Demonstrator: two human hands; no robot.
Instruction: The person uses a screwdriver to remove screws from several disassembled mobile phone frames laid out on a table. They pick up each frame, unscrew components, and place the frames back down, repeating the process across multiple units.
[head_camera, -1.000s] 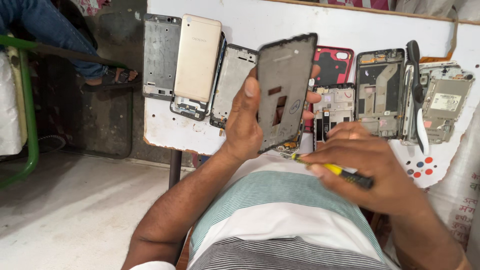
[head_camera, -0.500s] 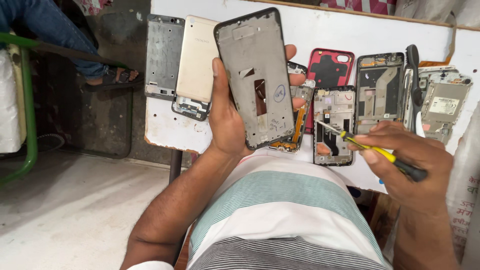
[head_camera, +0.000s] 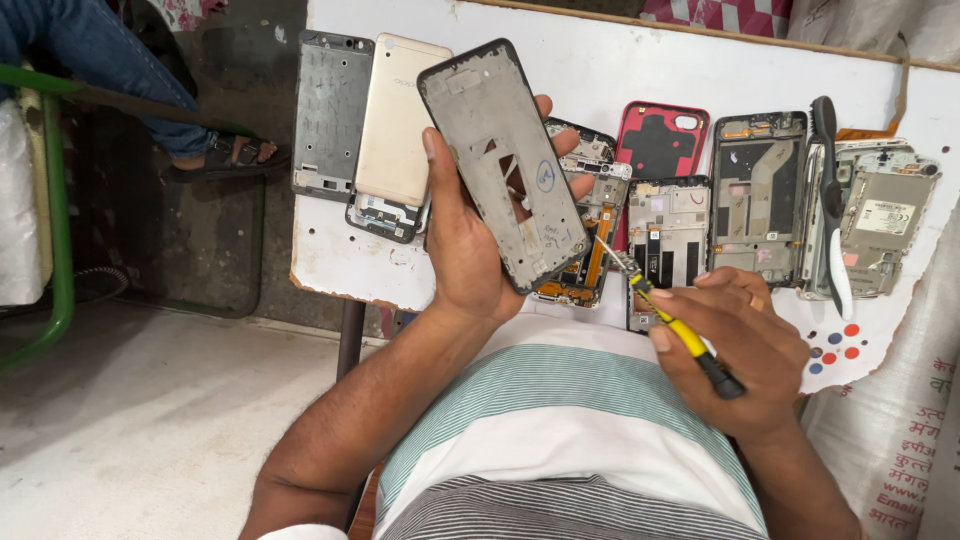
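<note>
My left hand (head_camera: 470, 255) is raised in front of me, palm turned up and inward, thumb lying along one long edge of what it holds and fingertips (head_camera: 560, 145) curled over the opposite edge. The wrist is bent slightly back, and the bare forearm runs down toward my lower left. My right hand (head_camera: 735, 355) sits lower and to the right, knuckles up, fingers closed in a pinch with the thumb pressing against the index finger. Its forearm angles off to the lower right.

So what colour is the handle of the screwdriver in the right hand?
Yellow with a black end; the screwdriver shows in the head view, held by the right hand.
</note>
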